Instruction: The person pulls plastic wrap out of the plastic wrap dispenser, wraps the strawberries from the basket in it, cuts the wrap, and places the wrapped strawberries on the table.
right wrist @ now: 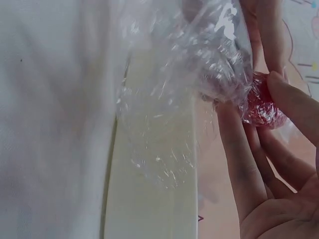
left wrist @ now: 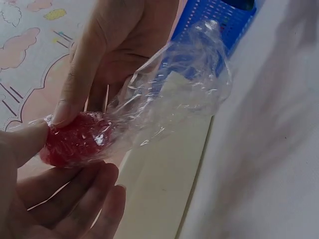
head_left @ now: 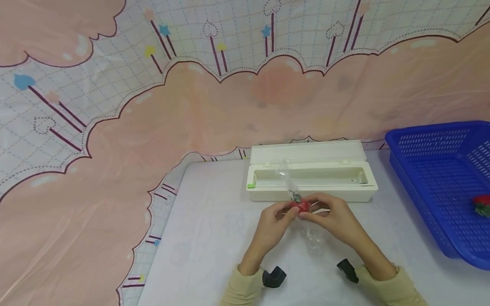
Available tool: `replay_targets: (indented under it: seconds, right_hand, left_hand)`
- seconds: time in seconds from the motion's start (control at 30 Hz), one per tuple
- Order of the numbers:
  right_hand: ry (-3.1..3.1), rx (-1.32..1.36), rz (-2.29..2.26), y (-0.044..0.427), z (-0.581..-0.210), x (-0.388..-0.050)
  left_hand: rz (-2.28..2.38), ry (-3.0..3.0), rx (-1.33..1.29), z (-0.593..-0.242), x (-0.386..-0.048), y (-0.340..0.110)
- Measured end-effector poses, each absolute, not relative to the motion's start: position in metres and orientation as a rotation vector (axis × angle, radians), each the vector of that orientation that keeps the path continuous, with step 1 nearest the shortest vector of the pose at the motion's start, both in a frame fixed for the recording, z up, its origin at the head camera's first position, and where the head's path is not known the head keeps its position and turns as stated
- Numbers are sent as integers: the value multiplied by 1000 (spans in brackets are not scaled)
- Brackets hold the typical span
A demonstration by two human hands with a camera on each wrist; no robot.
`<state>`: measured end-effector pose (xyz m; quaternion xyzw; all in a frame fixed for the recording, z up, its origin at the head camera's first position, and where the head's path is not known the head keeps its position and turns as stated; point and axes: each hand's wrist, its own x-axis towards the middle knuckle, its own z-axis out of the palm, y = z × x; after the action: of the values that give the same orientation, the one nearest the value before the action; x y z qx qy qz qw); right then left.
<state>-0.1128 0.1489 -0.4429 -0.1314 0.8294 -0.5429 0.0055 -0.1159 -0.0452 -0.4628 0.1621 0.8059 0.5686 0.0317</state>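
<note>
Left hand [head_left: 272, 225] and right hand [head_left: 332, 217] pinch a red thing [left wrist: 79, 141], maybe a strawberry, inside plastic film [left wrist: 202, 64], near white box [head_left: 268, 195] over tabletop [head_left: 206, 221]; step looks like wrapping, next move probably calls for tucking loose film in.

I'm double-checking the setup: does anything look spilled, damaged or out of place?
Nothing stands out: the long white plastic box sits upright with its flat white lid open, and the crinkled clear plastic film trailing from the small red object seems ordinary wrapping.
</note>
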Motion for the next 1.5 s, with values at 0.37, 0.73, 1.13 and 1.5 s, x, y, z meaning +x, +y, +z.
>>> replay_targets:
  seconds: [0.37, 0.73, 1.13, 1.5]
  right_hand:
    - [2672, -592, -1634, 151, -436, -109]
    - [3154, -1148, -1316, 165, -426, -109]
    - [3212, -1380, -1152, 162, -429, -115]
    - [3143, -1205, -1338, 162, -436, -114]
  left_hand:
    - [1907, 2274, 467, -456, -116, -50]
    - [1817, 2301, 392, -448, -114, -50]
    - [1740, 2202, 495, -441, -109, -48]
    - [1701, 2186, 564, -439, -109, -48]
